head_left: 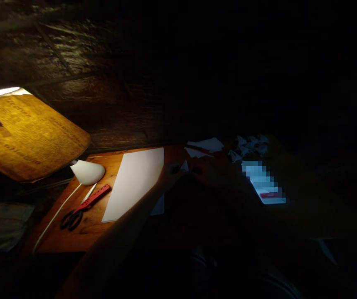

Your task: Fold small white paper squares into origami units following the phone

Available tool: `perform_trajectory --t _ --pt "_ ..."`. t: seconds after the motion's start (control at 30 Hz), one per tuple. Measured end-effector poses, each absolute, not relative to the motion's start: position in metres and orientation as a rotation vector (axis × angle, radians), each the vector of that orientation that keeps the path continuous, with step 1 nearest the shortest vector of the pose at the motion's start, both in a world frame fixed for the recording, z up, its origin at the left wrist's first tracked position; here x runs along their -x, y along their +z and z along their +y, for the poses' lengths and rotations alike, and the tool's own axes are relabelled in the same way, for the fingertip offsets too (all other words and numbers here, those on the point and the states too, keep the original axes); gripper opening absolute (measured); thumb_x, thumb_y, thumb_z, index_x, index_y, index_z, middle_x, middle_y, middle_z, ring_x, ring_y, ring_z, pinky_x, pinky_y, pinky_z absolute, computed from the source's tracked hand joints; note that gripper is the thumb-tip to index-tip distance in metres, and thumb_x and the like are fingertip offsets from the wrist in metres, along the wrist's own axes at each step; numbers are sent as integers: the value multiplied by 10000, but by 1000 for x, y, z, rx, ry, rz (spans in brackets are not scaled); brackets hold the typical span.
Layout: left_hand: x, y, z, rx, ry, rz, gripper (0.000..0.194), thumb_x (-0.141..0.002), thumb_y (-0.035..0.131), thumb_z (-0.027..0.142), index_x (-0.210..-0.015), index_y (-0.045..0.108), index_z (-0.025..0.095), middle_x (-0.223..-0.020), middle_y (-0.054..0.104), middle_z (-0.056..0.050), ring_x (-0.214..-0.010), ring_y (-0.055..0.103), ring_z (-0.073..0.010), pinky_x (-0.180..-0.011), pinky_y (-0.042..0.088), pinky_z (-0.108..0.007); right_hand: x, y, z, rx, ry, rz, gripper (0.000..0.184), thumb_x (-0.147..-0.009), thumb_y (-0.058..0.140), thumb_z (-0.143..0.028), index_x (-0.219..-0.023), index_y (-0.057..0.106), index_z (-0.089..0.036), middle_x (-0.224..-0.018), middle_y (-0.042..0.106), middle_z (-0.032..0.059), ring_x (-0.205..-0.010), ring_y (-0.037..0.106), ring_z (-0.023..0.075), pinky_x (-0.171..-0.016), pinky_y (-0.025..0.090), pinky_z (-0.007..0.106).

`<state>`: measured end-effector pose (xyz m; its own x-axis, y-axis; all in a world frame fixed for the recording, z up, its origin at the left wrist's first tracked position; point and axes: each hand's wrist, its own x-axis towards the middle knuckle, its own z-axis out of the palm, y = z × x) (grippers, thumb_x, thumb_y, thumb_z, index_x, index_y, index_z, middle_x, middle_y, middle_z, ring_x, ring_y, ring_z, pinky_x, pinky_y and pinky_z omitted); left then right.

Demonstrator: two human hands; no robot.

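A small pointed piece of folded white paper (185, 166) is held up between my two hands. My left hand (170, 174) reaches in from the lower left, its fingers closed on the paper's left side. My right hand (203, 172) lies in deep shadow with its fingers bent at the paper's right side; its outline is faint. Just left of my left hand, white sheets of paper (136, 178) lie flat on the wooden table (52, 234), partly covered by my left forearm.
Black-handled scissors (72, 219) and a red strip with dark marks (96, 197) lie beside the lamp base (87, 172). A lamp shade (25, 133) overhangs the left side. Paper scraps (206, 146), crumpled pieces (253, 145) and a lit phone (262, 182) lie rightward.
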<state>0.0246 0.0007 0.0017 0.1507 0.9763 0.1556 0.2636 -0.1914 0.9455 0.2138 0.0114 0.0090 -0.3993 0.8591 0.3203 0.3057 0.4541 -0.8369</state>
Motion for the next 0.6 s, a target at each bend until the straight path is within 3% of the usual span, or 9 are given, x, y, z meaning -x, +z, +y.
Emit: perform_trajectory --t 0.23,0.6 --pt "-26 5 -2 -1539 1058 1259 251 -739 707 404 -693 662 161 -649 610 -7 -618 524 -136 -563 355 -254 -213 18 9 1004 875 -1918 221 -839 682 -402 -716 681 -219 -743 729 64 -659 648 230 -608 502 352" --pt "-25 -7 4 -1553 1080 1207 330 -762 702 484 -747 653 158 -679 600 -10 -655 535 -145 -586 372 -258 -220 54 -1 1063 720 -2000 115 -810 711 -299 -715 701 -234 -767 751 69 -682 658 253 -638 521 372"
